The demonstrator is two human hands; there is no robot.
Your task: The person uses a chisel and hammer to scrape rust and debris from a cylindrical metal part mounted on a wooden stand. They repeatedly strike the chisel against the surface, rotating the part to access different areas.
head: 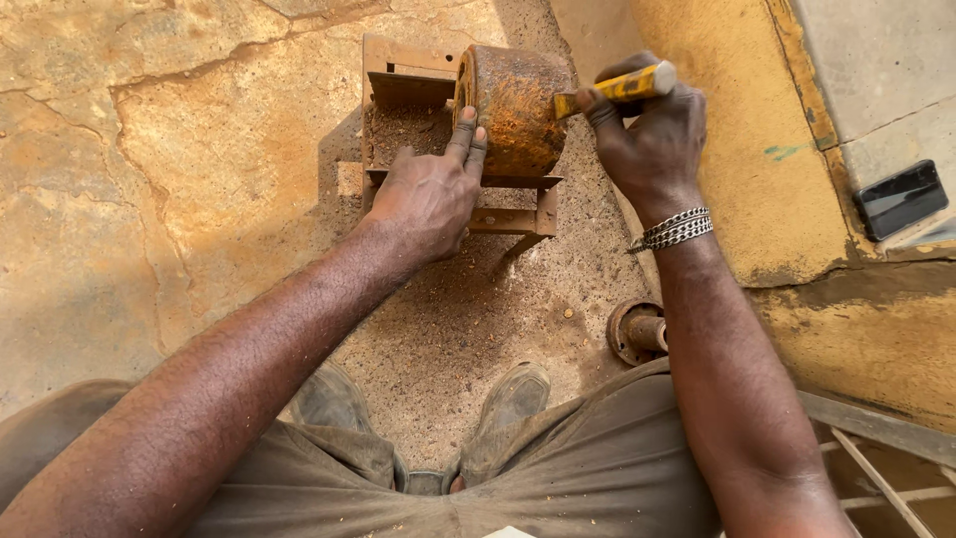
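Seen from the head camera, looking straight down: the person's left hand point(430, 194) lies flat with fingers extended, its fingertips point(466, 125) pressed against the near face of a rusty, orange-brown cylindrical metal drum point(518, 105), which rests on its side at twelve o'clock atop a small rusted steel frame stand point(518, 214); the hand steadies the drum and clasps nothing. At one o'clock, the right hand point(652, 139), a silver chain bracelet point(677, 228) on its wrist, is closed tight in a full grip around the yellow handle of a tool point(622, 87), whose tip touches the right side of the drum. Rust-coloured dust and grit cover the cracked stone floor point(179, 149) under and around the stand. At five o'clock from the drum, beside the right forearm, lies a small rusty round flanged part point(629, 332). Two worn grey shoes point(513, 394) show at six o'clock. A black slab-shaped phone point(899, 197) lies on a concrete ledge at three o'clock.
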